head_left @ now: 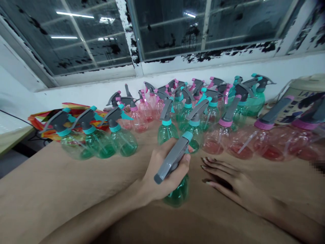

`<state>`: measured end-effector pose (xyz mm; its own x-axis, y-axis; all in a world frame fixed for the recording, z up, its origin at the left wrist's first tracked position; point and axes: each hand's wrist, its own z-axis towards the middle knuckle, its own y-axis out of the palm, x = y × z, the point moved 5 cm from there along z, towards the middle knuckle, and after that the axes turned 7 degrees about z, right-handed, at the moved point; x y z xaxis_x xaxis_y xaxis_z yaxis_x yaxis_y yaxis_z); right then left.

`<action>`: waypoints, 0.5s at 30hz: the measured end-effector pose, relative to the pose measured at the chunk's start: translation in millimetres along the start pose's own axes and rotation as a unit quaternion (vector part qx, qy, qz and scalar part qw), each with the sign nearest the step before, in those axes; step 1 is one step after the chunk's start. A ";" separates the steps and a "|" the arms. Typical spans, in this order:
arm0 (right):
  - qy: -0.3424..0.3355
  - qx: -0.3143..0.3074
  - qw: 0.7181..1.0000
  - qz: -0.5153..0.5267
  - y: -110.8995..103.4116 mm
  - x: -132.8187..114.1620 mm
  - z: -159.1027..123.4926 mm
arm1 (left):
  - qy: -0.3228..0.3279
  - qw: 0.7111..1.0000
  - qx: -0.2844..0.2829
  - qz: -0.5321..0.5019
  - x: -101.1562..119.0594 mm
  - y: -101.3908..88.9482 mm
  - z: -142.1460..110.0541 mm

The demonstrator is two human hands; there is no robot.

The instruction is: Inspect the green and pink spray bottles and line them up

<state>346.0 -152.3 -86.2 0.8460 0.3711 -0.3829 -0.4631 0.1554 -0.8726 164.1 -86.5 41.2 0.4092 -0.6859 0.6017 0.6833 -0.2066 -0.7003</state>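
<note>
Green spray bottle (177,195) gripped in left hand (151,178); pink bottles (242,144) stand just beyond the relaxed right hand (240,184)

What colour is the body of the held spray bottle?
Transparent green; the spray bottle shows best in the head view.

held green bottle (177,196) partly behind left hand (154,166), rightmost pink-collared bottle (307,149) cut off at right edge

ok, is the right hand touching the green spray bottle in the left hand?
Apart. The head view shows a strip of tabletop between the right hand and the green spray bottle gripped by the left hand.
</note>
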 end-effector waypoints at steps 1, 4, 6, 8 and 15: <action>0.000 -0.002 1.000 -0.001 0.5 0.3 0.0 | 0.010 1.000 -0.002 0.000 0.4 -0.4 0.2; 0.001 -0.003 1.000 0.001 0.9 0.5 0.1 | 0.022 1.000 -0.008 0.014 -1.2 -1.0 0.9; 0.002 0.002 1.000 0.008 0.1 0.2 0.4 | 0.020 0.999 -0.010 0.034 -3.1 -1.2 1.0; 0.001 0.008 1.000 0.017 -1.0 -0.5 0.7 | 0.021 0.999 -0.013 0.039 -4.0 -1.3 0.8; -0.002 0.014 1.000 0.016 -1.6 -0.2 0.5 | -0.012 1.000 -0.005 -0.016 -7.1 0.0 -0.6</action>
<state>346.4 -152.2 -84.6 0.8297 0.3796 -0.4093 -0.4971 0.1687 -0.8512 160.9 -82.1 36.7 0.4020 -0.6615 0.6331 0.6897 -0.2359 -0.6846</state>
